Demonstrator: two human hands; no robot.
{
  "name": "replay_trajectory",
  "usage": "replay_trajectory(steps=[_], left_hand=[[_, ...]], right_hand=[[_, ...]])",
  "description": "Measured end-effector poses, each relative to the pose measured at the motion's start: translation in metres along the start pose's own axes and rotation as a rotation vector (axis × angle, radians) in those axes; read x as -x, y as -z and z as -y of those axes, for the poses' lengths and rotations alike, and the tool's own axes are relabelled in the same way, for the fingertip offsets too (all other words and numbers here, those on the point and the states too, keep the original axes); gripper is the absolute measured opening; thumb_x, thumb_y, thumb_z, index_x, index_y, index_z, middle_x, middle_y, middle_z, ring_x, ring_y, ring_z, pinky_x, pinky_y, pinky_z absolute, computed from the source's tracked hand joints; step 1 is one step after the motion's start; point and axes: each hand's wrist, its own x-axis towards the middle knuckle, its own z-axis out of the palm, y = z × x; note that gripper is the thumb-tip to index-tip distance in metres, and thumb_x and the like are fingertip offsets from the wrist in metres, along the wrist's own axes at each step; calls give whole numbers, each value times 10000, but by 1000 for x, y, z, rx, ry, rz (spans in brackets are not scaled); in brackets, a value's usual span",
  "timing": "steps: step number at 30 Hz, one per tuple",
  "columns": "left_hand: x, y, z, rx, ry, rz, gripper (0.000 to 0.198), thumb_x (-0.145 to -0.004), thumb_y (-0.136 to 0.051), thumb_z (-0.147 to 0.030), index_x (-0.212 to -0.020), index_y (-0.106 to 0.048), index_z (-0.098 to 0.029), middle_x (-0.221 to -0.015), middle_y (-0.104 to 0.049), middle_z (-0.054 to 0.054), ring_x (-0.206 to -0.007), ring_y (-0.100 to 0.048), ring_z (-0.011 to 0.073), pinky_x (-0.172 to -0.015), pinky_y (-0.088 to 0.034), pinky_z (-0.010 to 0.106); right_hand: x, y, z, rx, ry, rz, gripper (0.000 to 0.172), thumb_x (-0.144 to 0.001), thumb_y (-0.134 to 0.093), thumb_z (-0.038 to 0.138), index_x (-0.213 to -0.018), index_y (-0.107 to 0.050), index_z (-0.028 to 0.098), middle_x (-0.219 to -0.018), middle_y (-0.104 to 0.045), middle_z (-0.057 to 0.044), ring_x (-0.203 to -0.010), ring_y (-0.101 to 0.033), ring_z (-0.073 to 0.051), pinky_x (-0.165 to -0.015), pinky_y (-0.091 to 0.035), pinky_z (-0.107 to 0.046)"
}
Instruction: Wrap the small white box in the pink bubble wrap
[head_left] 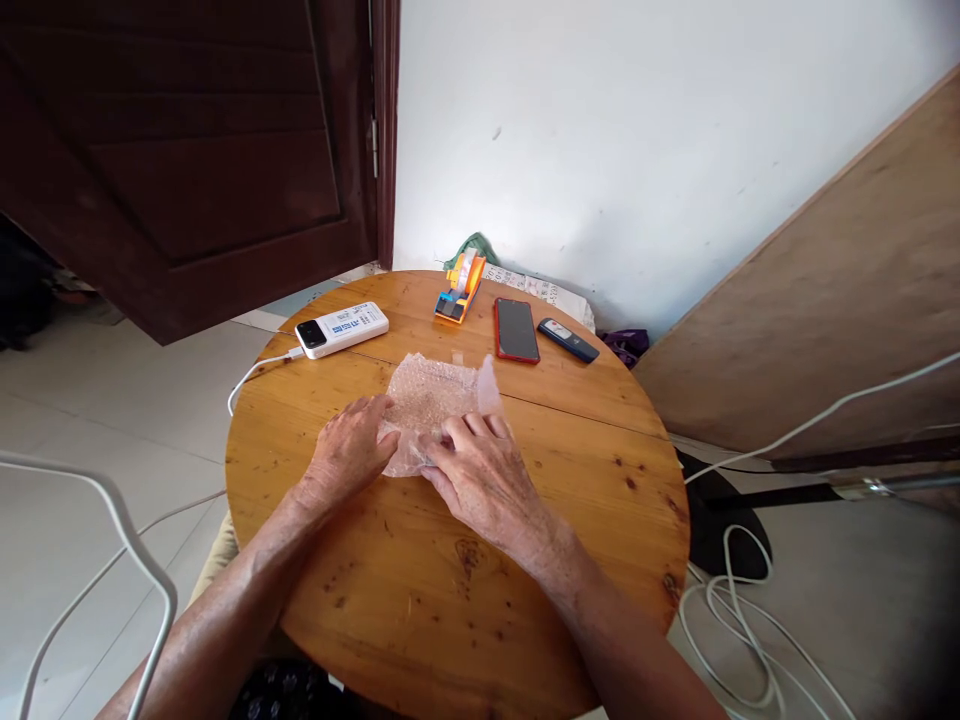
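A piece of clear bubble wrap [431,395] lies on the round wooden table [600,480], its right edge sticking up a little. My left hand [352,440] touches the left edge of the wrap, thumb and fingers apart. At the near edge, my right hand [484,475] has its fingers curled over the wrap and its thumb tucked below, gripping it. Whether anything lies folded inside the wrap cannot be made out.
Behind the wrap are an orange tape dispenser [461,285], a red-edged phone [517,330] and a dark blue handheld device [568,340]. A white power bank [343,329] with a cable plugged in sits at the left. White cables [739,600] coil on the floor at right.
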Motion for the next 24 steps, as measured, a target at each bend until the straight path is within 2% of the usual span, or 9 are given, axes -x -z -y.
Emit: replay_trajectory(steps=[3,6,11,14,16,19,21,24], left_hand=[[9,6,5,-87,48,-17,361,-873,-497,-327,-1184,-592,-171,-1087,-692,134,-995,-661,308,-823,-479,383],[16,13,4,-123,98,24,374,-884,-481,-365,-1177,-590,-159,-997,-718,126,-929,-682,315,-787,-472,379],[19,17,-4,-79,143,114,227,-865,-498,-346,-930,-641,-183,-786,-715,76,-782,-683,265,-664,-413,307],[17,13,0,62,159,92,223,-820,-536,-329,-940,-650,-180,-701,-682,40,-681,-643,217,-614,-389,282],[16,10,6,244,190,92,240,-782,-562,-341,-936,-651,-180,-619,-626,-1,-576,-584,173,-564,-379,261],[15,8,11,574,256,170,275,-726,-593,-419,-853,-630,-178,-546,-532,-50,-459,-481,121,-466,-347,230],[15,9,7,722,267,199,291,-683,-610,-461,-763,-591,-182,-546,-511,-58,-435,-446,101,-427,-330,219],[15,10,-7,774,192,138,279,-646,-623,-455,-656,-535,-191,-558,-501,-58,-461,-434,86,-441,-332,211]], right_hand=[[0,0,0,14,6,-1,218,-946,-607,305,-1142,-662,224,-1014,-629,-96,-955,-503,-268,-799,-338,-402],[0,-1,2,21,-1,-4,205,-944,-608,309,-1117,-664,215,-996,-622,-99,-942,-501,-269,-785,-339,-405],[-1,-2,4,25,-13,-2,161,-943,-607,315,-1040,-674,205,-983,-611,-101,-950,-496,-270,-788,-356,-405],[-1,-2,3,19,-16,-9,153,-944,-608,321,-1012,-674,201,-987,-611,-101,-961,-497,-272,-790,-368,-405],[-1,-2,3,3,-13,-18,143,-936,-623,320,-996,-675,200,-993,-613,-100,-967,-497,-270,-790,-377,-401],[0,-3,2,-21,-7,-33,144,-936,-629,325,-995,-677,203,-996,-618,-96,-964,-499,-263,-787,-389,-397],[0,-3,2,-26,-10,-45,160,-938,-627,333,-1018,-674,203,-1008,-624,-99,-969,-502,-267,-784,-392,-401],[0,-5,2,-30,-18,-49,150,-931,-633,326,-1004,-660,197,-1010,-633,-105,-980,-511,-276,-776,-391,-399]])
